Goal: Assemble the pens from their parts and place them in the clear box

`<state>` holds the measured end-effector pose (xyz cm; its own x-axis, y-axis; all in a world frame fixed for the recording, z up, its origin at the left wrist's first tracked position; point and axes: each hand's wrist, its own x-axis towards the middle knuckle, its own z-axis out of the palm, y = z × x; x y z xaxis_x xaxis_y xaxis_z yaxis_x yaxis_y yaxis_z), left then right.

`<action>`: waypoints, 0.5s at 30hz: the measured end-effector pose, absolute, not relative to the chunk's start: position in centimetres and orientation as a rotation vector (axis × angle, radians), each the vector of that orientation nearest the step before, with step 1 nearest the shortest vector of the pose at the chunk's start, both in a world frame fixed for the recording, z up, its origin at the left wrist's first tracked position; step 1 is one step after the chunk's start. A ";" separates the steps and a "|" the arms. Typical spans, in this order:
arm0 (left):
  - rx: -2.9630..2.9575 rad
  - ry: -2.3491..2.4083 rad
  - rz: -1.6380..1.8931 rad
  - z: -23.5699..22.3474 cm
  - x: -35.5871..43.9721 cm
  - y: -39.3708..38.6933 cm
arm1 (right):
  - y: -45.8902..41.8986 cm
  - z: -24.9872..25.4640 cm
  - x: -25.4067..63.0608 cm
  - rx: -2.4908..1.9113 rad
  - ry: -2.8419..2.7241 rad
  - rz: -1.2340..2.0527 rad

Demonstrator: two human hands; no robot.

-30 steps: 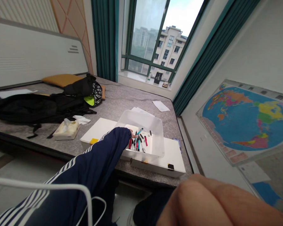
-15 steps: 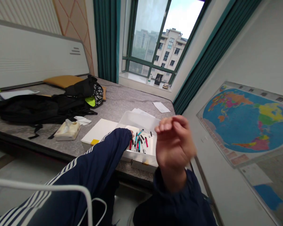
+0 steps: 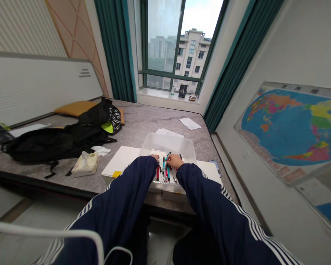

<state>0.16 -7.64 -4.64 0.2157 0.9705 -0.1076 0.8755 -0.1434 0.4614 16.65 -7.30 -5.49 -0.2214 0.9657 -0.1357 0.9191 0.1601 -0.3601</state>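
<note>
Several pens (image 3: 163, 168) in black, red, teal and white lie in a translucent plastic bin (image 3: 189, 149). My right hand (image 3: 175, 161) reaches into the bin from the right, its fingers bent together around the end of a teal pen (image 3: 167, 156). Over the left side of the bin is my left hand (image 3: 155, 156), close beside the pens. The navy sleeve covers most of it, so its fingers and anything in them are hidden.
White boxes stand left (image 3: 121, 160) and right (image 3: 209, 170) of the bin. A tissue pack (image 3: 86, 164), a black backpack (image 3: 44, 141) and papers (image 3: 190, 123) lie on the grey mattress (image 3: 146, 114). A white tube (image 3: 44, 232) crosses the lower left.
My right hand has come down from in front of the camera into the bin, among the pens. My left hand stays at the bin's left side. The view has shifted slightly.
</note>
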 end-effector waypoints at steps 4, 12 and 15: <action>2.125 1.755 -0.008 -5.2 -0.1 -6.8 | -7.3 -6.8 16.4 -1.843 -2.394 0.564; 2.185 1.790 -0.102 -5.7 -0.1 -6.4 | -7.6 -6.6 15.5 -1.925 -2.379 0.519; 2.186 1.808 -0.091 -6.0 -0.2 -6.1 | -7.4 -6.6 14.9 -1.965 -2.367 0.488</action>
<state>-0.17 -6.14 -5.96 0.2053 0.9491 -0.2387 0.9684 -0.1617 0.1899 14.95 -7.40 -6.61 -0.2036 0.9629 -0.1769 0.9544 0.1550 -0.2550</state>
